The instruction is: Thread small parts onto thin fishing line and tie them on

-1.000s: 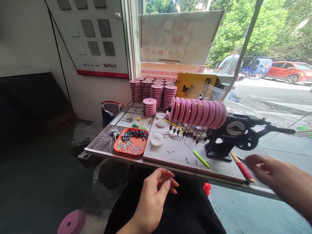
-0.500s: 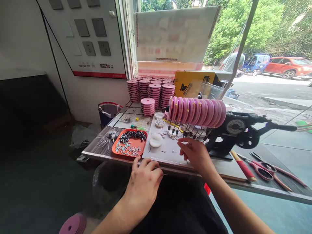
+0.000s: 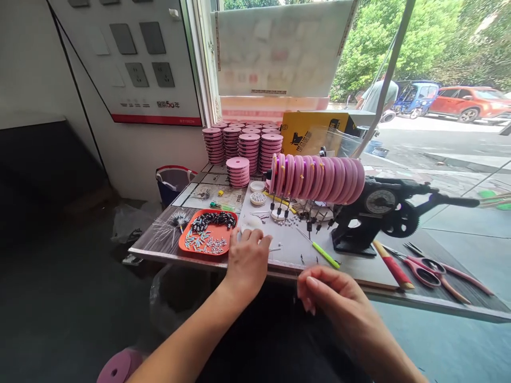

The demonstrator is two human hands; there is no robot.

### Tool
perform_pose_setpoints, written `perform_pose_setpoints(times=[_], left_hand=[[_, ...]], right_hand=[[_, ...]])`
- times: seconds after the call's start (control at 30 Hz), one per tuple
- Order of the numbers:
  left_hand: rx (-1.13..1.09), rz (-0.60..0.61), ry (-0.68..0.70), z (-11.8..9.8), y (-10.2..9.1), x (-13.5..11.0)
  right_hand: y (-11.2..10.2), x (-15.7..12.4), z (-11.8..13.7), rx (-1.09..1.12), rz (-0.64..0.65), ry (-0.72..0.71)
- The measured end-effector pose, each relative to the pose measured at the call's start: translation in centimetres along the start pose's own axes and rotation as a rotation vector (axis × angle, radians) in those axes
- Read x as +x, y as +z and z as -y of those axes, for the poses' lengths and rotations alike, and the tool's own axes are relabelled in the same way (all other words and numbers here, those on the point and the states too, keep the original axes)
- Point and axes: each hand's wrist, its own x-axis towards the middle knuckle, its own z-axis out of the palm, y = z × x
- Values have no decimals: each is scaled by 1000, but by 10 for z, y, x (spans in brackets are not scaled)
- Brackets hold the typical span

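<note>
My left hand (image 3: 248, 260) reaches over the table's front edge, fingers curled down at a round white dish (image 3: 252, 223), which they partly cover. A thin needle-like piece (image 3: 274, 249) sticks out beside its thumb. Below the table edge, my right hand (image 3: 337, 298) has thumb and fingertips pinched together; whatever is between them is too small to make out. A green-handled hook tool (image 3: 325, 254) lies on the white board (image 3: 287, 255) beyond it. Pink line spools (image 3: 319, 180) sit in a row on a black winding machine (image 3: 355, 229), with small black pieces hanging below.
Left of the dish, an orange tray (image 3: 205, 247) holds black, teal and silver small parts. Stacked pink spools (image 3: 238, 173) stand behind, near a yellow box (image 3: 311, 133). Scissors (image 3: 425, 271), pliers (image 3: 455, 290) and a red-wrapped stick (image 3: 393, 266) lie right. A small bowl (image 3: 257, 198) holds beads.
My left hand has moved up and forward to the white dish. My right hand has drawn back from beneath the spools toward me, and the green-handled tool now shows on the board.
</note>
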Motion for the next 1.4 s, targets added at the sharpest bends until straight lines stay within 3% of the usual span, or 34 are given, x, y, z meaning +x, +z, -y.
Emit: perform_pose_setpoints(times=[0.03, 0.1, 0.17, 0.23, 0.5, 0.77, 1.0, 1.23, 1.4], left_hand=[[-83, -2, -21, -2, -4, -5], [-455, 63, -92, -6, -12, -18], [-838, 247, -136, -9, -17, -31], [-1020, 380, -177, -12, -19, -43], [-1200, 438, -333, -18, -14, -63], [-1236, 402, -293, -17, -12, -62], [-1289, 382, -347, -19, -4, -60], [-1614, 438, -575, -25, -7, -56], [-1650, 428, -595, -25, -4, -58]], right_hand=[[1, 0, -3, 72, 19, 29], [2, 1, -7, 185, 51, 76], [2, 2, -10, 240, 74, 92], [2, 1, -11, 259, 92, 88], [-1, -1, -23, 292, 73, 129], [2, 3, -27, 299, 64, 152], [1, 5, -29, 316, 86, 166], [6, 7, -31, 310, 53, 172], [8, 8, -31, 298, 47, 181]])
